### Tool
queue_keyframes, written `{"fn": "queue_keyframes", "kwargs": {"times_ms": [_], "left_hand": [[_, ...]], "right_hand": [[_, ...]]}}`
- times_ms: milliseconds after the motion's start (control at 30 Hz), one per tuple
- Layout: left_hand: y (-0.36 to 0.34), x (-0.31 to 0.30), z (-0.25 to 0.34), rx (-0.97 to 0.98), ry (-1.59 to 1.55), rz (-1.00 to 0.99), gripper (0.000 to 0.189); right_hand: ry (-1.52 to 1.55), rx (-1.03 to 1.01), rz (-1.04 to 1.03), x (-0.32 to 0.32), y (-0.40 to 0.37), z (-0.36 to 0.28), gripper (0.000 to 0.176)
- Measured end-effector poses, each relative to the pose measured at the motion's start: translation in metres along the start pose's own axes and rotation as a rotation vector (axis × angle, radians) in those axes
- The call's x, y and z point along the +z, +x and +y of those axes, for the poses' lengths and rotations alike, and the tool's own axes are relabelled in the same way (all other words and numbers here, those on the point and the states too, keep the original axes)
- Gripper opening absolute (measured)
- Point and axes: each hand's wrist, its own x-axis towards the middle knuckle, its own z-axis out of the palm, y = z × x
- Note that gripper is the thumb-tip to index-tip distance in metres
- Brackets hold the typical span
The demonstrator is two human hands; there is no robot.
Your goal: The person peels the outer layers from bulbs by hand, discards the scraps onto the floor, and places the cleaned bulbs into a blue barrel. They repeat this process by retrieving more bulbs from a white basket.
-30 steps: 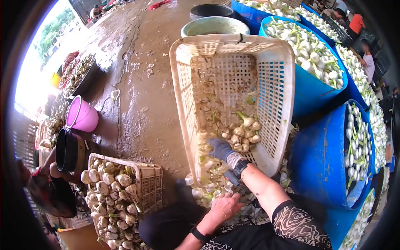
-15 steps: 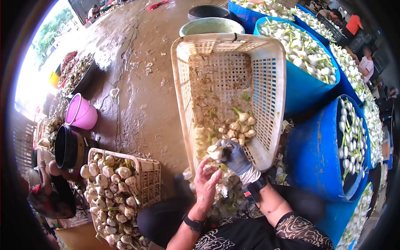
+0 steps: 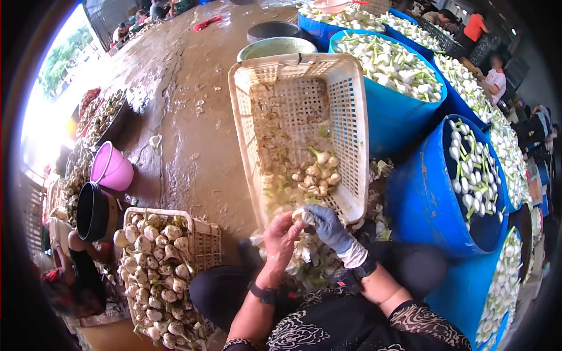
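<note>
My left hand (image 3: 280, 237), bare, has its fingertips pinched against a small whitish bulb (image 3: 299, 214). The same bulb is gripped from the other side by my right hand (image 3: 331, 229), which wears a grey glove; the fingers hide much of it. Both hands are over the near end of a white plastic basket (image 3: 357, 169). Inside it lies a small heap of pale bulbs (image 3: 316, 175), one with a green stem. Below my hands, whitish peelings (image 3: 301, 254) are piled between my knees.
A crate (image 3: 205, 243) heaped with dirty unpeeled bulbs (image 3: 155, 275) stands left, near a pink bucket (image 3: 114, 167) and a black bucket (image 3: 96, 210). On the right are blue barrels (image 3: 421, 187) with white bulbs (image 3: 477, 169). A seated person (image 3: 496, 82) is at the far right.
My left hand has moved up and its fingers have closed onto the bulb, meeting the right hand. The view has shifted, so the basket and barrels appear further left.
</note>
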Motion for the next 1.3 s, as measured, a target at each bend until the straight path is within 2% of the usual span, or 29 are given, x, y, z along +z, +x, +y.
{"fn": "queue_keyframes", "kwargs": {"times_ms": [133,167,267,433,500,533,600,700,767,900,1000,1067,1200,1300], "left_hand": [[-0.001,-0.005,0.008,-0.114,0.142,-0.131,0.031],[-0.002,-0.006,0.009,-0.146,0.071,-0.153,0.032],[-0.004,-0.007,0.009,-0.149,0.073,-0.197,0.033],[-0.004,-0.007,0.000,-0.115,0.116,-0.167,0.025],[-0.005,-0.005,-0.002,-0.087,0.045,-0.107,0.023],[-0.004,-0.005,-0.001,-0.087,0.046,-0.106,0.023],[-0.003,-0.004,0.004,-0.159,-0.171,-0.105,0.022],[-0.002,0.002,0.008,-0.171,-0.122,-0.102,0.025],[-0.001,0.001,0.007,-0.158,-0.071,-0.118,0.026],[0.000,-0.001,0.005,-0.159,-0.040,-0.143,0.024],[0.001,-0.005,-0.003,-0.131,-0.063,-0.146,0.024],[0.000,-0.004,-0.005,-0.105,-0.087,-0.146,0.024],[0.000,0.006,0.006,-0.147,-0.045,-0.118,0.023],[0.003,0.001,-0.002,-0.142,0.016,-0.144,0.022]], "right_hand": [[-0.078,0.046,0.016,-0.006,-0.009,-0.001,0.023],[-0.103,0.016,0.062,-0.006,-0.011,0.003,0.022],[-0.083,0.050,0.032,-0.012,-0.013,-0.007,0.022],[-0.059,0.108,0.017,-0.013,-0.018,-0.009,0.022],[-0.068,0.131,0.006,-0.010,-0.019,-0.010,0.022],[-0.084,0.102,0.058,-0.008,-0.020,-0.005,0.023],[-0.100,0.075,0.113,-0.006,-0.022,0.002,0.023],[-0.116,0.057,0.157,-0.005,-0.023,0.007,0.023],[-0.020,0.152,0.133,-0.006,-0.023,0.008,0.023],[-0.026,0.158,0.102,-0.007,-0.021,-0.005,0.023],[0.116,0.248,0.118,-0.006,-0.022,0.000,0.022],[-0.022,0.147,0.154,-0.007,-0.021,0.000,0.022],[0.025,0.194,0.107,-0.011,-0.017,-0.014,0.022],[-0.129,0.117,0.116,-0.009,-0.019,-0.014,0.022]]}}
